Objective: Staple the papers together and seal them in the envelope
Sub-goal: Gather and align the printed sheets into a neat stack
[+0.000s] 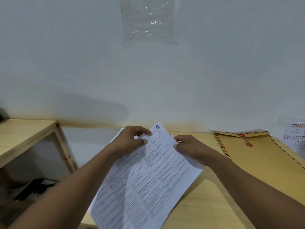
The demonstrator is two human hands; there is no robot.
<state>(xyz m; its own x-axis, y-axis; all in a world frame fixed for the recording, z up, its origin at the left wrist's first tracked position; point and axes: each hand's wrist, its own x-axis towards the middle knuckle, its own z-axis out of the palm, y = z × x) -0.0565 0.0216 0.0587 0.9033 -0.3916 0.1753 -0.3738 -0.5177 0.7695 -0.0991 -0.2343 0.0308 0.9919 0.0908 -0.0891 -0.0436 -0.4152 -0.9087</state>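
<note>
A stack of white printed papers (145, 179) lies tilted over the wooden desk, its top sheet marked with a blue "1" at the far corner. My left hand (132, 142) pinches the stack's top edge between thumb and fingers. My right hand (189, 147) grips the right edge of the same stack. A brown envelope (257, 156) with striped borders and a red string-and-button closure lies flat on the desk to the right, apart from my hands. No stapler is in sight.
A wooden shelf unit (33, 134) stands at the left with dark items (33, 189) below it. A handwritten white sign (295, 136) sits at the far right. The wall (148, 71) rises close behind the desk (206, 204), with a plastic sheet (150, 20) taped on it.
</note>
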